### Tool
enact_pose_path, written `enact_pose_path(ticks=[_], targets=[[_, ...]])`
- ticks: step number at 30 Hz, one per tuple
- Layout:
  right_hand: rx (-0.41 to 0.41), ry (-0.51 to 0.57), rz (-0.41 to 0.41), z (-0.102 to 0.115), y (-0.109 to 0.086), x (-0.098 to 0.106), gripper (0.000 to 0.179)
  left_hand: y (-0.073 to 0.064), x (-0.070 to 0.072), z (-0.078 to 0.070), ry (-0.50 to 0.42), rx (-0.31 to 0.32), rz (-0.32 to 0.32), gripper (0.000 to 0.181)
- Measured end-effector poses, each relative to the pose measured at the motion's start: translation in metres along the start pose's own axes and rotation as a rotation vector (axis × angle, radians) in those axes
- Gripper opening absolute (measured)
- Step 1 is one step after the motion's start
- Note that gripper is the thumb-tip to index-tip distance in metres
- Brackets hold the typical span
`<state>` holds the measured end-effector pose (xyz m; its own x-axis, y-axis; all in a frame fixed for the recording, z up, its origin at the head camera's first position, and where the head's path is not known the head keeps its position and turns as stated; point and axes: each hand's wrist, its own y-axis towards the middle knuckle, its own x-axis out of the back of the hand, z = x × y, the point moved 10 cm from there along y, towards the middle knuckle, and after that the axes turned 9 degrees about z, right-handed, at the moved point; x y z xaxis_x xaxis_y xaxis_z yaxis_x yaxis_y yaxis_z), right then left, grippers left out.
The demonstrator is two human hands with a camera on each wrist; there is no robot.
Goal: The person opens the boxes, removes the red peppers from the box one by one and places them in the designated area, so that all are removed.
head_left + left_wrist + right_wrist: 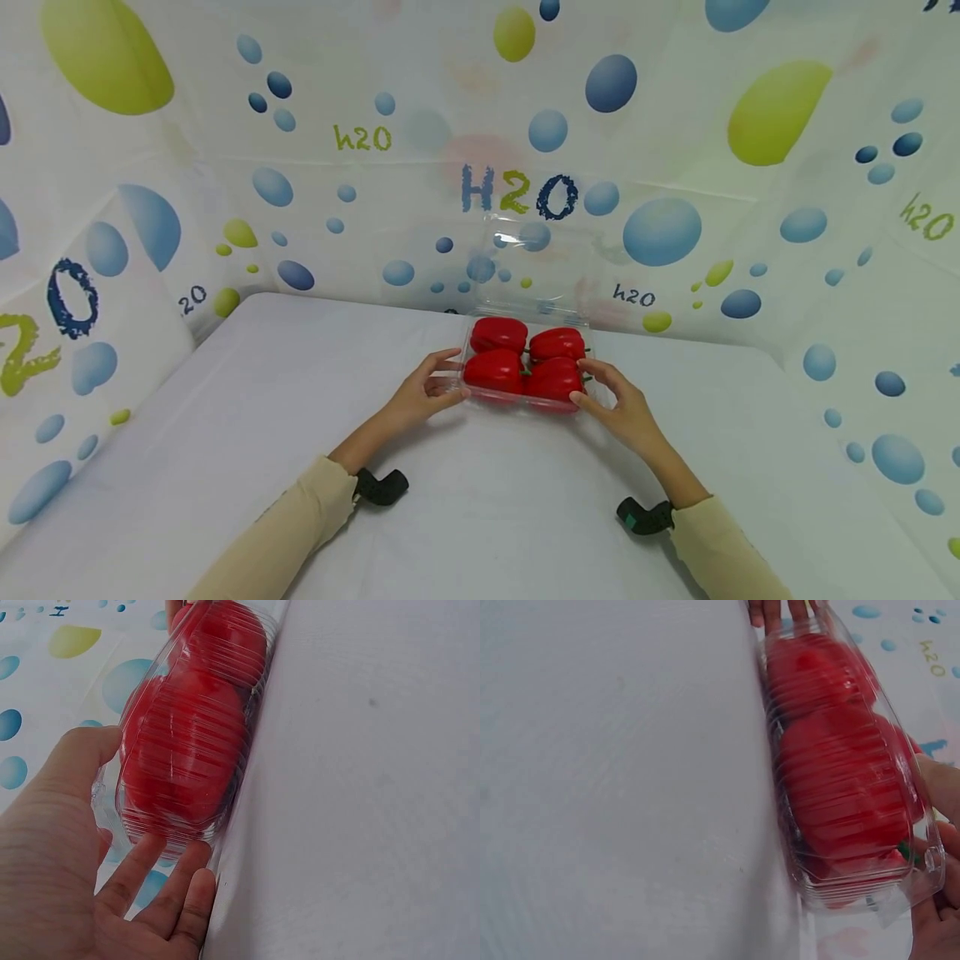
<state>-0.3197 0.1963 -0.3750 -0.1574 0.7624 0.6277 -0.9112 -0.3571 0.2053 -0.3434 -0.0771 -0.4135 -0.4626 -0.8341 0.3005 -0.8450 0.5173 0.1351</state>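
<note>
Several red bell peppers [493,371] sit in two rows inside a clear plastic clamshell container [510,400] at the table's far side. Its transparent lid [532,267] stands raised at the back. My left hand [423,390] holds the container's left end, thumb [97,746] at the rim and fingers [187,896] against the ribbed end wall. At the right end, my right hand [618,408] grips the edge with its thumb toward the front corner and its fingers along the side. Green stems show on some peppers. Part of the right fingers is hidden in the right wrist view.
A white cloth covers the table [487,517]. Behind it hangs a white curtain [420,225] with blue and green spots and H2O lettering, also along both sides. Black wrist devices [382,487] sit at both sleeve cuffs.
</note>
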Motion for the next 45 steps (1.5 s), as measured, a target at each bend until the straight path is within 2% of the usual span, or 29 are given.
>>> enact_pose_path(ticks=[10,19,33,45], targets=[[-0.043,-0.040,-0.012,-0.0056,-0.0006,-0.0022,0.053,-0.0005,0.0008,0.0010,-0.022,-0.005,0.003,0.068],[-0.013,-0.054,-0.041,-0.0025,-0.0018,-0.0005,0.051,0.0006,0.0003,0.0009,-0.017,-0.009,0.007,0.069],[-0.028,-0.049,-0.057,-0.0003,-0.0014,-0.0035,0.052,-0.0007,-0.0001,0.0019,-0.028,0.017,0.016,0.070],[0.017,-0.052,-0.054,0.0021,0.0005,-0.0028,0.050,-0.0003,0.0003,0.0030,-0.035,0.015,0.018,0.070]])
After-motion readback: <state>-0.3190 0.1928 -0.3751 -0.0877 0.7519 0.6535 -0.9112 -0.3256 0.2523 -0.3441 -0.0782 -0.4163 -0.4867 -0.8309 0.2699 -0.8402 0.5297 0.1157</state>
